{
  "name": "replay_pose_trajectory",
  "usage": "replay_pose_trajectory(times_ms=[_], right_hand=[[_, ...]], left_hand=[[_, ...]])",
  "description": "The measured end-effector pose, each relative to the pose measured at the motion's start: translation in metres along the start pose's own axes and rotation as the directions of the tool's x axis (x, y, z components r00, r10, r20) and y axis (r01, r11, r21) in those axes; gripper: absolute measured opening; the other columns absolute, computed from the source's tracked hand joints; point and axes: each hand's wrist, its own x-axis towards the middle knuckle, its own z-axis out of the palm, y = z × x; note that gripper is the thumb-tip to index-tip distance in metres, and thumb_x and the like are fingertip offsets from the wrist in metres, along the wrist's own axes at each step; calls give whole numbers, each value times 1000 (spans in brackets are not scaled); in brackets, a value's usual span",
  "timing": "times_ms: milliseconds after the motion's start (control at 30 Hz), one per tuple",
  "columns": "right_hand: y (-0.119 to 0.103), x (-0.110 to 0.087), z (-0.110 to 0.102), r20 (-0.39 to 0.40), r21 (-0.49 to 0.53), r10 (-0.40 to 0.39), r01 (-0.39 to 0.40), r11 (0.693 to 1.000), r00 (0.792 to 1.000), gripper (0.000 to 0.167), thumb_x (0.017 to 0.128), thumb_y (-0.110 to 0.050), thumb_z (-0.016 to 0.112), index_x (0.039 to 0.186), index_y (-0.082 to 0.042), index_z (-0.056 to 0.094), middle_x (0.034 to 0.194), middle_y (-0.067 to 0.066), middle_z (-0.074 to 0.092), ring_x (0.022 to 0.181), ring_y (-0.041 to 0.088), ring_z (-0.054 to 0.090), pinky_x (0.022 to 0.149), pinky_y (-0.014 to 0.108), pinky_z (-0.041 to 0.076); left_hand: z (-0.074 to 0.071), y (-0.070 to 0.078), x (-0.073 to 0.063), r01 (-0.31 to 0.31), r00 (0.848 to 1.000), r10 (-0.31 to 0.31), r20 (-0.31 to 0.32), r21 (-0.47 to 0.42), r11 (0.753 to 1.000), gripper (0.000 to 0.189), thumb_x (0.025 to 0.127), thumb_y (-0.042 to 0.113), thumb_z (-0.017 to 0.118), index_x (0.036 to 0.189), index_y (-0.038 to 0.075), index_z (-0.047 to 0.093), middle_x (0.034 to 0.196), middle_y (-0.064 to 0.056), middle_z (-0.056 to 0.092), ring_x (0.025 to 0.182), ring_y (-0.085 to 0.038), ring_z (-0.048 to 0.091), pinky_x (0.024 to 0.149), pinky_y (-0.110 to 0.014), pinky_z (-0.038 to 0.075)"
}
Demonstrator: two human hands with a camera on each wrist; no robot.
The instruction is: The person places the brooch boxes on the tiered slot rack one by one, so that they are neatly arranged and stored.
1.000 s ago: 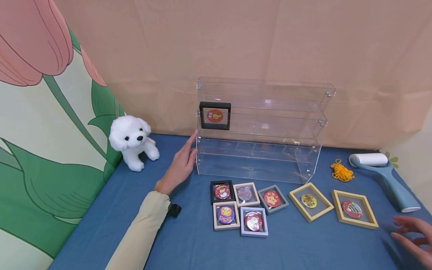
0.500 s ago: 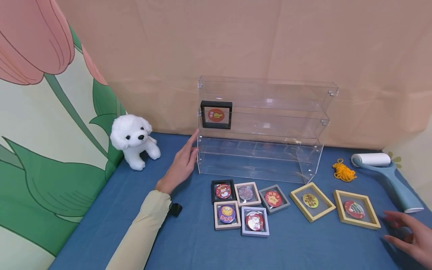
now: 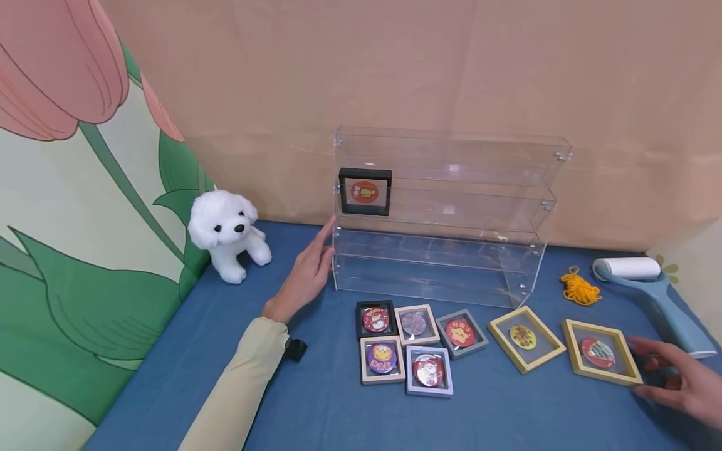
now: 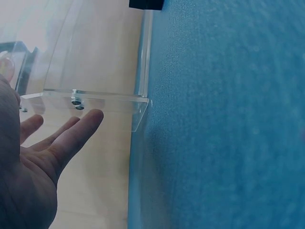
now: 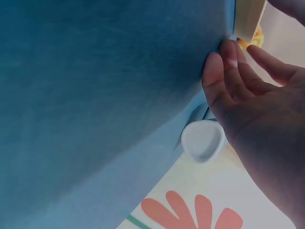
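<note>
Beige backdrop (image 3: 395,62), tulip-print wall (image 3: 73,188)

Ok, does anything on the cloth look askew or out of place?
Nothing is damaged or spilled. The two yellow frames lie turned at angles, unlike the five small frames grouped squarely. A yellow string tangle sits loose beside the lint roller.

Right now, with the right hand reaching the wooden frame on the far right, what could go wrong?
1. The right hand comes at the yellow-wood frame from its outer edge; the lint roller lies just beyond and could be knocked.
2. The left hand rests flat against the acrylic stand rather than gripping it, so a bump might shift the stand and topple the black frame on its shelf.
</note>
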Motion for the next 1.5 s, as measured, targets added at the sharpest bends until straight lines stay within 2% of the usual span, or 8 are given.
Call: replay_pose_trajectory(times_ms=[100, 433, 700, 1033, 1200, 1267, 1400, 1500], right_hand=[[-1, 5, -3, 25, 16, -1, 1, 1000, 1000, 86, 78, -12, 85, 137, 22, 32, 118, 33, 49, 91, 34, 54, 58, 28, 43], [5, 20, -14, 158, 87, -45, 32, 996, 986, 89, 82, -8, 81, 142, 20, 23, 116, 28, 46, 89, 27, 49, 62, 31, 44], [8, 27, -18, 233, 124, -21, -8, 992, 972, 91, 83, -12, 81, 143, 20, 20, 117, 28, 42, 89, 27, 49, 67, 33, 43], [3, 17, -15, 140, 144, -19, -1, 990, 990, 102, 78, -12, 86, 144, 17, 14, 118, 32, 45, 91, 29, 56, 64, 31, 50], [-4, 8, -8, 49, 182, -26, 17, 983, 998, 113, 70, -2, 90, 140, 16, 3, 118, 41, 46, 94, 38, 59, 66, 31, 53], [-5, 6, -5, 25, 199, -31, 25, 980, 999, 117, 68, 2, 90, 138, 15, -2, 117, 44, 45, 93, 40, 60, 67, 35, 55], [-5, 2, 0, -1, 238, -24, 24, 971, 1000, 119, 66, 4, 90, 136, 12, -5, 119, 45, 45, 91, 38, 63, 72, 39, 57], [-3, -1, 2, -24, 266, -30, 35, 963, 999, 118, 66, 5, 90, 136, 8, -4, 120, 44, 46, 89, 32, 64, 72, 37, 58]], left_hand=[[0, 1, 1, -1, 1000, 1, 1, 2, 1000, 71, 108, 12, 47, 163, 40, 10, 161, -9, 33, 117, -28, 62, 83, -42, 56], [0, 1, 0, 0, 1000, 0, 4, 4, 1000, 72, 108, 12, 47, 163, 40, 9, 161, -10, 34, 119, -28, 61, 86, -42, 55], [1, 2, 0, -6, 1000, 6, 1, 0, 1000, 73, 108, 10, 48, 163, 40, 10, 160, -10, 35, 115, -27, 62, 82, -41, 55], [0, 2, 0, -7, 1000, 7, 2, 0, 1000, 74, 107, 8, 48, 163, 38, 11, 161, -10, 33, 123, -30, 60, 86, -43, 56], [0, 2, 0, -17, 1000, 17, -1, 0, 1000, 74, 107, 7, 49, 163, 37, 11, 161, -11, 34, 120, -30, 61, 81, -41, 56], [-1, 2, 0, -24, 1000, 24, -4, 2, 1000, 74, 107, 7, 49, 164, 35, 11, 160, -12, 34, 118, -30, 61, 80, -41, 56], [-1, 1, 0, -30, 1000, 30, -5, 4, 1000, 73, 107, 9, 49, 164, 35, 11, 160, -12, 34, 117, -30, 62, 79, -40, 56], [-1, 1, 0, -30, 1000, 30, -4, 5, 1000, 72, 107, 9, 48, 164, 35, 11, 161, -11, 34, 118, -30, 62, 79, -39, 55]])
